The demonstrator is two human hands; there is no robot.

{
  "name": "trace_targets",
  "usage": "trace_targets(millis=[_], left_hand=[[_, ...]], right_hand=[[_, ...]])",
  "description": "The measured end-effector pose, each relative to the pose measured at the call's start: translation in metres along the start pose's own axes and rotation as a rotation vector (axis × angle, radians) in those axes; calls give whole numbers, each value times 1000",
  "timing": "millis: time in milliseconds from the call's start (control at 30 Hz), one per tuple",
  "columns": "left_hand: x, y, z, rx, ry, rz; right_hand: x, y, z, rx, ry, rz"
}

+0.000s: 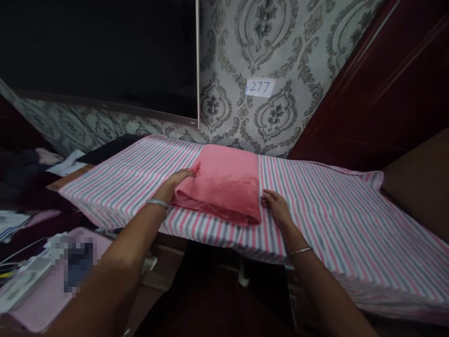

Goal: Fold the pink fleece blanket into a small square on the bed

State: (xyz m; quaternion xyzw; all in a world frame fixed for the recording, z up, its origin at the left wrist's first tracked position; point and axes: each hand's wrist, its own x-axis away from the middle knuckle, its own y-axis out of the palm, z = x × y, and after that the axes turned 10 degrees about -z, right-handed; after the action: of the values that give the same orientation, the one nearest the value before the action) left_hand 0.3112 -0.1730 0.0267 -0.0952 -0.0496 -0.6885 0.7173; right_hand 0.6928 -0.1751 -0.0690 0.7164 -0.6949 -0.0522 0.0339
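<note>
Off the counter's left end lie heaped clothes [24, 178] and a white appliance [24, 281] on a pink cloth. The left hand [173, 185] has its grip closed on the left edge of the folded pink cloth [220, 185], fingers tucked into the fold. That cloth lies on the striped cover [333, 220] at the middle of the counter, reaching from back edge to near front edge. The right hand [277, 206] rests flat and released on the cover, touching the cloth's near right corner.
</note>
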Motion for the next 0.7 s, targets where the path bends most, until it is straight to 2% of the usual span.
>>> trace_targets(millis=[67, 167, 333, 467, 700], left_hand=[[2, -2, -4, -13, -74, -44], [2, -5, -4, 0, -93, -92], [-9, -16, -2, -154, -52, 21], [-15, -24, -12, -312, -17, 85], [-21, -34, -23, -249, -61, 27]], right_hand=[[0, -1, 1, 16, -4, -8], [1, -2, 1, 46, -23, -28], [0, -1, 2, 91, -40, -45], [1, 3, 1, 88, -34, -39], [10, 22, -3, 103, 45, -167]])
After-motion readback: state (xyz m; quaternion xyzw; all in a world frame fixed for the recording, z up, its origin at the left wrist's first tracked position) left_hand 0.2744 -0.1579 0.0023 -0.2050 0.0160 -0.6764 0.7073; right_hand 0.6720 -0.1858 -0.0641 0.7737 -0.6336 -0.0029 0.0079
